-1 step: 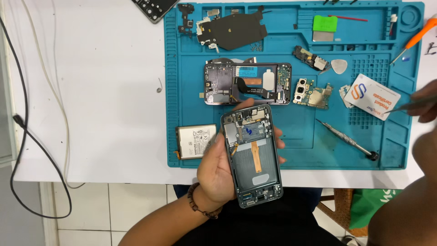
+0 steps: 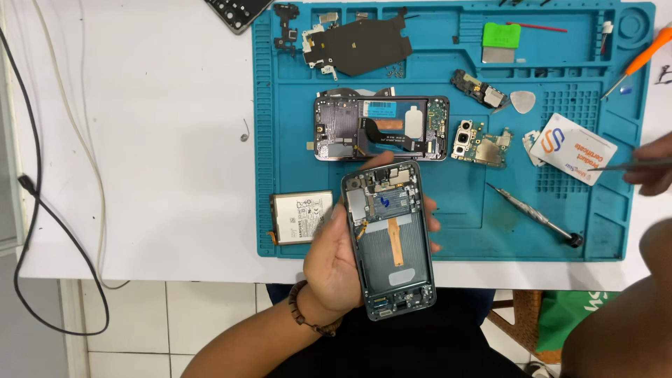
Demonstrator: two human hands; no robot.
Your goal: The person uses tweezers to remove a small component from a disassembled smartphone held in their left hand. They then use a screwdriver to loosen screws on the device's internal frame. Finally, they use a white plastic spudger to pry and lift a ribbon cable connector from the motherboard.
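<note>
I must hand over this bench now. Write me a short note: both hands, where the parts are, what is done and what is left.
Left hand holds the opened phone frame over the mat's front edge.
Right hand holds a thin tool at the mat's right side, by the card.
On the mat: second phone body, camera board, battery, screwdriver.
Done: both phones opened, parts removed.
Left: refitting the loose parts.

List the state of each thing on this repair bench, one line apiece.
Opened phone: back off, insides showing, held in left hand.
Second phone frame: opened, flat on blue mat.
Battery: removed, lying at mat's edge.
Screwdriver: lying loose.
Right hand: gripping a thin tool.
</note>
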